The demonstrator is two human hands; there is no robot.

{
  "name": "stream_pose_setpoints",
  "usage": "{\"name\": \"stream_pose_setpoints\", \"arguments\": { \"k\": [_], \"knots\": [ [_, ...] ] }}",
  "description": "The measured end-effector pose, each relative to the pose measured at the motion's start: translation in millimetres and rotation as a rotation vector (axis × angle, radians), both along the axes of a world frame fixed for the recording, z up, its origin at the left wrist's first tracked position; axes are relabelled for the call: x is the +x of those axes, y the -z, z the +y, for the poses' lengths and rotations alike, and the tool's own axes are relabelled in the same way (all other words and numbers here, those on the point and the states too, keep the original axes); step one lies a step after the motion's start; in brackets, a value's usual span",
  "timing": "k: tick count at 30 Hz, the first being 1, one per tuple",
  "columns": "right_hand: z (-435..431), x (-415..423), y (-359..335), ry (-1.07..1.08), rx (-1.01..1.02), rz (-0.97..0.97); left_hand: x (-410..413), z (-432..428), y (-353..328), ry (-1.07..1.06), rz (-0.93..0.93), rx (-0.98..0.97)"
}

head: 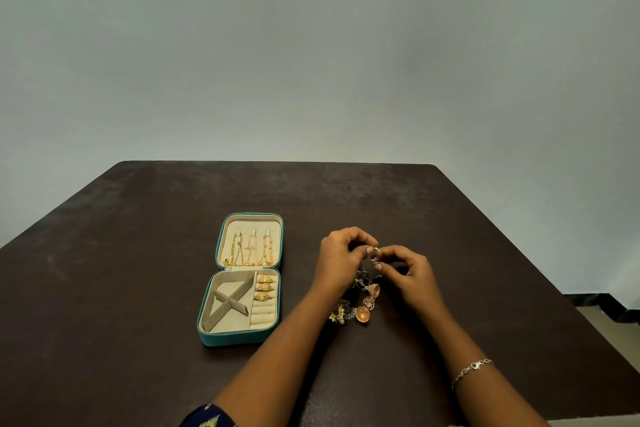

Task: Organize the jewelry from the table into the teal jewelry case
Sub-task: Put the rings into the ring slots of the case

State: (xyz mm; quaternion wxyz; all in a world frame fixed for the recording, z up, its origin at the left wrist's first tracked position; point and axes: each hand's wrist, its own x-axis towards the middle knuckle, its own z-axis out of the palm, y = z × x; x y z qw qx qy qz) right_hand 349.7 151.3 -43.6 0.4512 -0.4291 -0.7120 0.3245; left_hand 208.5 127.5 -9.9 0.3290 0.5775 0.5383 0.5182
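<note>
The teal jewelry case (207, 333) lies open on the dark table, left of my hands. Its lid holds three gold necklaces (250, 251); three gold rings (265, 287) sit in the ring rolls of the base. To the right of the case, my left hand (341, 262) and my right hand (412, 270) meet above the table and together pinch a small gold ring (375, 254) between their fingertips. Just below them lies a heap of earrings (363, 302), gold jhumkas and some darker pieces, partly hidden by my left wrist.
The brown table (138, 253) ends at a grey wall at the back and drops off at the right edge near a floor strip (602, 308). A silver bracelet (471, 369) is on my right wrist. The case's divided compartments (228, 303) hold nothing.
</note>
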Motion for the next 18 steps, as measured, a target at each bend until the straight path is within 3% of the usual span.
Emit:
{"name": "stream_pose_setpoints", "arguments": {
  "k": [11,18],
  "knots": [
    [-3.7,0.0,-4.1,-0.068,-0.103,0.288,6.6,0.4,7.1,-0.020,0.029,-0.018],
    [-5.6,-1.0,-5.5,-0.116,-0.182,0.406,10.6,3.3,14.2,-0.122,0.168,0.085]
  ]
}}
